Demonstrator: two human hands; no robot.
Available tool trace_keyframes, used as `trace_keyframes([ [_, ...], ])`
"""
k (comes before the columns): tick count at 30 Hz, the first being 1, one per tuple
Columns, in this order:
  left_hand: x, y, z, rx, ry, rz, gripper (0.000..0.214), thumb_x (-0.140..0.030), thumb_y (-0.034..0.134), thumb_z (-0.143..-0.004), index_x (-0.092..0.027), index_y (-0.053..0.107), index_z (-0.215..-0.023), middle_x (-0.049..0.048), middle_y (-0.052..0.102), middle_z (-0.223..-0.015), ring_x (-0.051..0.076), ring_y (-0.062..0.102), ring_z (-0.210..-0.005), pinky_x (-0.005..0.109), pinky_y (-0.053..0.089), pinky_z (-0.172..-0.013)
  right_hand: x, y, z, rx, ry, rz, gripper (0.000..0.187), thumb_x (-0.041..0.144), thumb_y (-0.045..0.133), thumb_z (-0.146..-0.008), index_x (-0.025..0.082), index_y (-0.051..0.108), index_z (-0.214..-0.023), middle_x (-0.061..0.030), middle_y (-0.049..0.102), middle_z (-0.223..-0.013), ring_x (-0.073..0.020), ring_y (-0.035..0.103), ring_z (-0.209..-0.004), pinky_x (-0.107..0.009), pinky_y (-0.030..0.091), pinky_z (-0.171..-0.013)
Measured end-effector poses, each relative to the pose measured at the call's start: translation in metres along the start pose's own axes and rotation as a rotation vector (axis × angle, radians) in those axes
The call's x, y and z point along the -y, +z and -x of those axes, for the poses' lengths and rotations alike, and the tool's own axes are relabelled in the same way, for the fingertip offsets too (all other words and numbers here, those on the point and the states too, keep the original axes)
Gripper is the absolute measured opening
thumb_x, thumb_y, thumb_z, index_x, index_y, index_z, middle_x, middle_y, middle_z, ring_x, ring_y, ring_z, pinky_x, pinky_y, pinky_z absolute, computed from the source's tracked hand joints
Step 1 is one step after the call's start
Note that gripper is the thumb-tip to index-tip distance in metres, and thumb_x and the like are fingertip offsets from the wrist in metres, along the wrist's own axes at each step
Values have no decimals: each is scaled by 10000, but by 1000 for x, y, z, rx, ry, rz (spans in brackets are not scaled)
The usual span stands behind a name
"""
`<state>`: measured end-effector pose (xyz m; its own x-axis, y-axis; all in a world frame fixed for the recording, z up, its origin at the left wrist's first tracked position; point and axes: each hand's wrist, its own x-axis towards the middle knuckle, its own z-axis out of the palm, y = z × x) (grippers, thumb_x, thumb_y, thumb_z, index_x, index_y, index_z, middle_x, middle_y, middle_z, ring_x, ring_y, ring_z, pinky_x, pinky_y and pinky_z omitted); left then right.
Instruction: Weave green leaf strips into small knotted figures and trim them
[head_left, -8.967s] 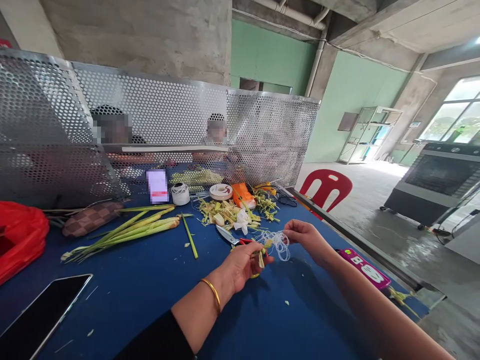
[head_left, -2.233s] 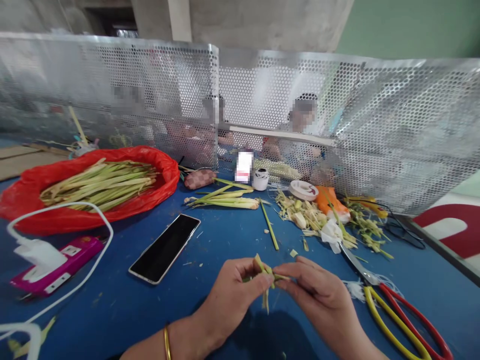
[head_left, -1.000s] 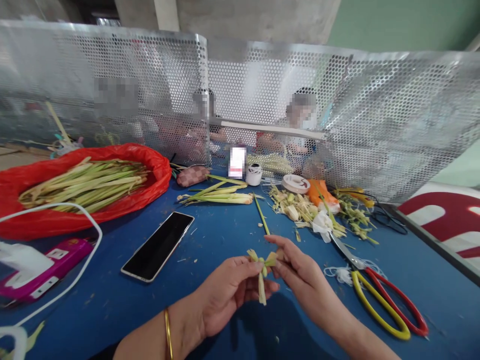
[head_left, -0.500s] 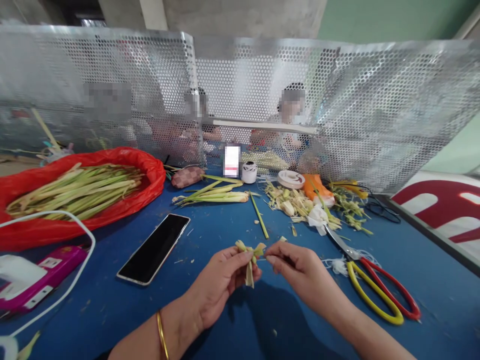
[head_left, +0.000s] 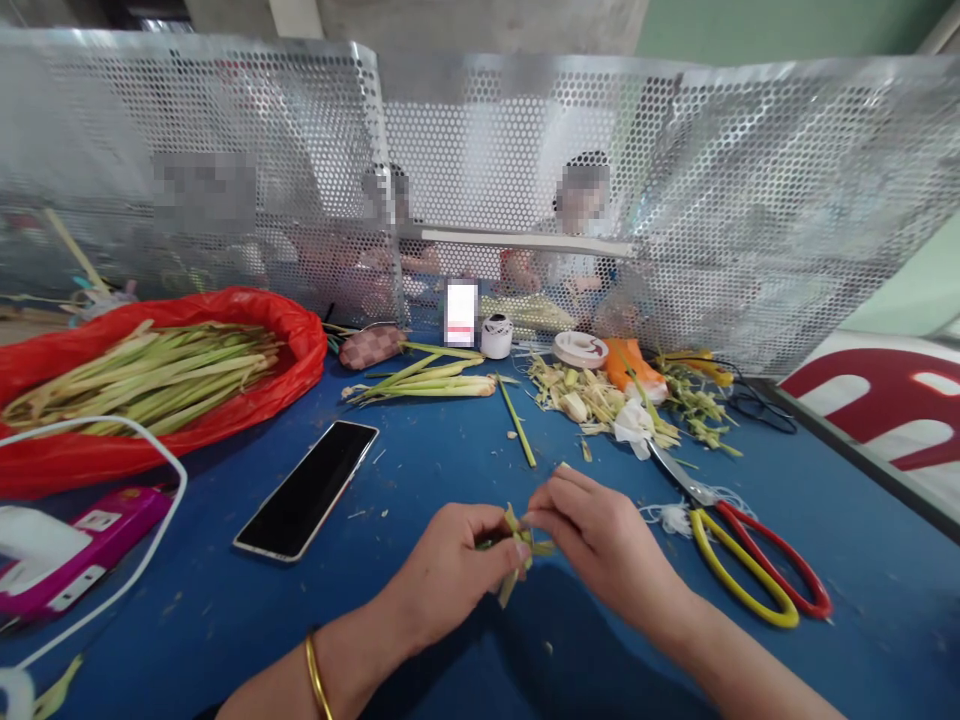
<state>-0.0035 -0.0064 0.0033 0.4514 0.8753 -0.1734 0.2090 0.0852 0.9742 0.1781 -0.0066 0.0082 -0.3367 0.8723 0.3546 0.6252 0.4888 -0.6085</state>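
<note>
Low over the blue table, my left hand (head_left: pixel 457 555) pinches a small knotted piece of pale green plant leaf (head_left: pixel 519 550) between thumb and fingers. Short leaf ends stick out of it on several sides. My right hand (head_left: pixel 592 520) is closed in a pinch at the upper right of the piece, fingertips against it. What those fingertips grip is hidden. To the right of my right hand lie large scissors (head_left: pixel 739 555) with one yellow and one red handle, beside a tangle of white thread (head_left: pixel 671 517). A single green stalk (head_left: pixel 516 420) lies beyond the hands.
A red bag (head_left: pixel 304 360) of long green stalks stands at left, near a purple power strip (head_left: pixel 97 540) and white cable. A black phone (head_left: pixel 307 490) lies on the table. Leaf scraps (head_left: pixel 570 390) and a tape roll (head_left: pixel 580 350) sit before a perforated metal screen (head_left: pixel 480 130); people sit behind it.
The leaf piece has turned in my left hand, its ends now pointing other ways. My right hand has come closer against it. The view has shifted slightly.
</note>
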Motion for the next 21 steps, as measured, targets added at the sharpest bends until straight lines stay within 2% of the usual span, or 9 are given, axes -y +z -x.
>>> trace_keyframes([
  [2, -2, 0, 1, 51, -5, 64, 211, -327, 613, -783, -135, 674, -720, 10, 619, -662, 128, 521, -631, 231, 399, -614, -3, 0, -4, 30, 188, -236, 199, 250, 564, -860, 181, 582, -674, 22, 533, -621, -114, 485, -577, -216, 362, -536],
  [5, -3, 0, 1, 64, 7, 170, 223, -353, 625, -792, -137, 673, -762, 31, 645, -696, 139, 550, -655, 244, 431, -645, -5, 6, -7, 112, 466, -574, 227, 311, 614, -797, 175, 561, -623, 66, 417, -505, -80, 331, -458, -199, 260, -434],
  [7, -4, 1, 1, 25, 34, 209, 237, -371, 633, -791, -139, 679, -784, 38, 651, -707, 148, 562, -675, 250, 439, -655, -3, 14, -7, 119, 571, -681, 257, 348, 607, -799, 172, 551, -620, 72, 402, -481, -70, 271, -428, -197, 210, -405],
  [8, -4, 1, 0, -8, 47, 225, 245, -381, 637, -787, -140, 684, -795, 38, 650, -707, 153, 566, -684, 251, 442, -658, -3, 19, -5, 90, 573, -684, 266, 357, 601, -806, 172, 551, -621, 67, 418, -479, -72, 281, -427, -197, 219, -403],
  [10, -5, 1, -2, -94, 67, 240, 250, -390, 643, -777, -145, 687, -801, 28, 640, -696, 157, 568, -690, 253, 444, -666, -1, 27, -1, -8, 477, -595, 282, 354, 578, -838, 172, 564, -623, 37, 500, -522, -93, 383, -469, -204, 309, -442],
  [12, -5, 0, -3, -185, 90, 243, 233, -381, 634, -776, -152, 679, -778, 17, 631, -680, 156, 564, -687, 254, 445, -683, -1, 34, 4, -114, 305, -413, 280, 338, 533, -888, 181, 591, -663, 6, 575, -608, -121, 488, -556, -218, 395, -527],
  [14, -5, -1, -4, -257, 120, 219, 216, -366, 616, -785, -158, 662, -749, 13, 633, -674, 158, 565, -688, 254, 445, -697, -2, 37, 9, -176, 134, -199, 273, 307, 465, -938, 194, 602, -730, -9, 594, -666, -136, 536, -605, -224, 424, -572],
  [17, -3, -3, -4, -329, 152, 109, 222, -362, 580, -815, -162, 660, -759, 22, 649, -703, 167, 570, -701, 250, 441, -688, -1, 37, 13, -188, -68, 92, 261, 240, 387, -972, 197, 601, -829, -22, 582, -700, -137, 569, -595, -219, 428, -564],
  [21, 0, -4, -3, -395, 145, -99, 226, -355, 557, -836, -173, 689, -816, 16, 656, -711, 162, 561, -676, 233, 411, -630, 6, 32, 15, -169, -259, 413, 330, 213, 319, -989, 203, 595, -809, -13, 564, -633, -128, 554, -475, -219, 392, -474],
])
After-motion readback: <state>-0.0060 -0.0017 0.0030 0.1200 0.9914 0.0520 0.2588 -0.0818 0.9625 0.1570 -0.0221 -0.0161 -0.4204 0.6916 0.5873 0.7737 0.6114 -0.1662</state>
